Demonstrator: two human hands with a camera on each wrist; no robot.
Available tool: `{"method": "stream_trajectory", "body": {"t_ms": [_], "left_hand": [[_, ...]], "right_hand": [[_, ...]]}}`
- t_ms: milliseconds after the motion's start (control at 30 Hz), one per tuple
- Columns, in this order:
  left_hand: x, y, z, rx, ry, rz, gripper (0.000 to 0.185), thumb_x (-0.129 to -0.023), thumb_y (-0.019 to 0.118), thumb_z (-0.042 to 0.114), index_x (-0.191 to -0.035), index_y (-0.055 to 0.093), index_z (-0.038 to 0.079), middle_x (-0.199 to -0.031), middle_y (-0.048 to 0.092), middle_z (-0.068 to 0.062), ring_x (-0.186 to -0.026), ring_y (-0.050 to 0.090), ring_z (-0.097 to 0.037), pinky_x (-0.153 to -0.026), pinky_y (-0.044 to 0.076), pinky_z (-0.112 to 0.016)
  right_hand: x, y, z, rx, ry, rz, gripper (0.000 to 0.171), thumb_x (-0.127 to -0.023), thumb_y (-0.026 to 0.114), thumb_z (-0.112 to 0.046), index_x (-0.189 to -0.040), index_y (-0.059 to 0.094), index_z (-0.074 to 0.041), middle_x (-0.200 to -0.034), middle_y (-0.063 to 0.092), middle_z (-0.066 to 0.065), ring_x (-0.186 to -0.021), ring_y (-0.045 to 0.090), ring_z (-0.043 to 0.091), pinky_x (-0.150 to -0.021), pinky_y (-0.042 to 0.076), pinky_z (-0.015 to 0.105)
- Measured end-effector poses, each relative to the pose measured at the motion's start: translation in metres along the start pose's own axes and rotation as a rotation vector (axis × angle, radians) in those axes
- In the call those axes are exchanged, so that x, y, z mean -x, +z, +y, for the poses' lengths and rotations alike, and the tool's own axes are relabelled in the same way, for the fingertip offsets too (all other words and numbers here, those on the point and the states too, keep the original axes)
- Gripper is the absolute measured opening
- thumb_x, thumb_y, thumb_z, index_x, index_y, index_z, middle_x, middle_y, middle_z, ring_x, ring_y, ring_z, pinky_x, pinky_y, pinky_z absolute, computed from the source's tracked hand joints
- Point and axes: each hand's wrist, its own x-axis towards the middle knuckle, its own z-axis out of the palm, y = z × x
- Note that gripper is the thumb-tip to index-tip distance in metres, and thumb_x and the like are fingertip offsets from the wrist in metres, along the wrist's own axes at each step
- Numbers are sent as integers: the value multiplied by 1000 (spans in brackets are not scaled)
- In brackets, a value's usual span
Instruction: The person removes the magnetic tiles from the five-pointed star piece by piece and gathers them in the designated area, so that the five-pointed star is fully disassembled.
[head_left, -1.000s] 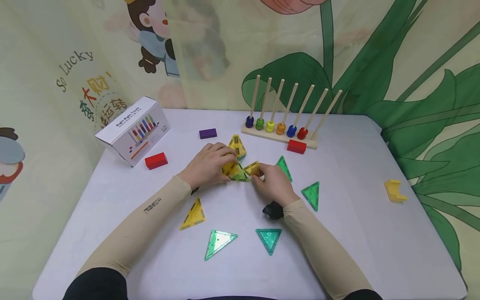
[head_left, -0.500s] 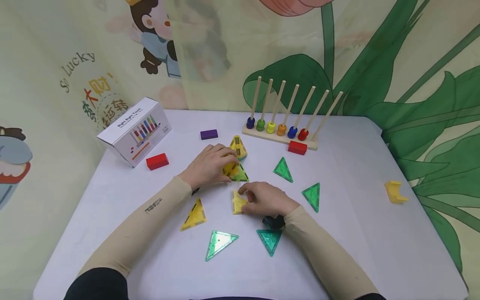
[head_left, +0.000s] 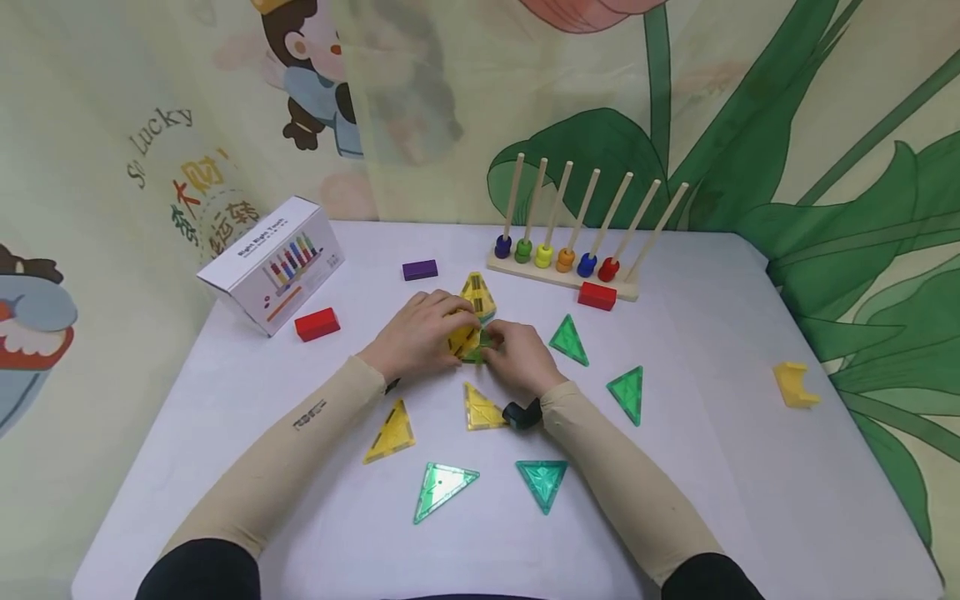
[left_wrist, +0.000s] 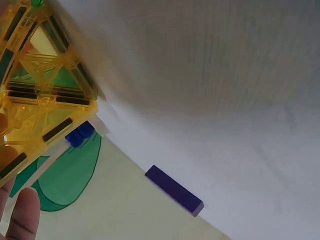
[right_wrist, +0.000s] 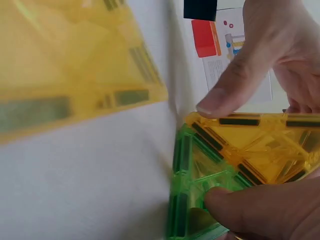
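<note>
1. Your left hand (head_left: 417, 333) curls around the yellow tile (head_left: 459, 337) of the half-built pyramid at table centre.
2. Your right hand (head_left: 517, 357) pinches its green tile (right_wrist: 192, 192); I judge you're mid-assembly.
3. Next, tilt that tile until the edges meet.

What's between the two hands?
In the head view, a small build of yellow and green tiles sits between the left hand and right hand; both grip it.
</note>
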Motion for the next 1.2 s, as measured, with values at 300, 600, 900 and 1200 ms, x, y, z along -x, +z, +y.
{"method": "stream_trajectory", "body": {"t_ms": [300, 600, 900, 1200], "left_hand": [[0, -2, 0, -78, 19, -7, 54, -83, 87, 16, -133, 68, 22, -139, 64, 1, -132, 54, -25, -112, 43, -48], [-2, -1, 0, -108, 37, 13, 50, -84, 85, 16, -131, 69, 22, -138, 64, -1, -132, 54, -26, -110, 44, -46], [-3, -1, 2, -130, 45, 18, 45, -85, 85, 17, -128, 70, 22, -138, 64, -2, -133, 54, -27, -114, 42, -48], [11, -15, 13, -161, 23, 62, 70, -77, 92, 42, -138, 62, 24, -146, 59, -4, -138, 50, -28, -115, 41, -51]], "right_hand": [[6, -4, -6, 65, 10, 34, 35, -97, 74, -22, -130, 73, -12, -110, 77, 4, -101, 66, 22, -96, 57, 41], [13, -3, -12, 82, -25, 53, 31, -96, 73, -15, -127, 76, -15, -125, 76, 3, -119, 68, 26, -104, 55, 46], [14, -9, -3, -65, -31, -23, 31, -98, 67, -9, -128, 75, -13, -124, 76, 3, -101, 67, 20, -89, 58, 37], [22, -15, 1, -141, -14, -45, 26, -98, 68, -10, -123, 76, -10, -106, 76, 5, -83, 62, 19, -70, 53, 29]]}}
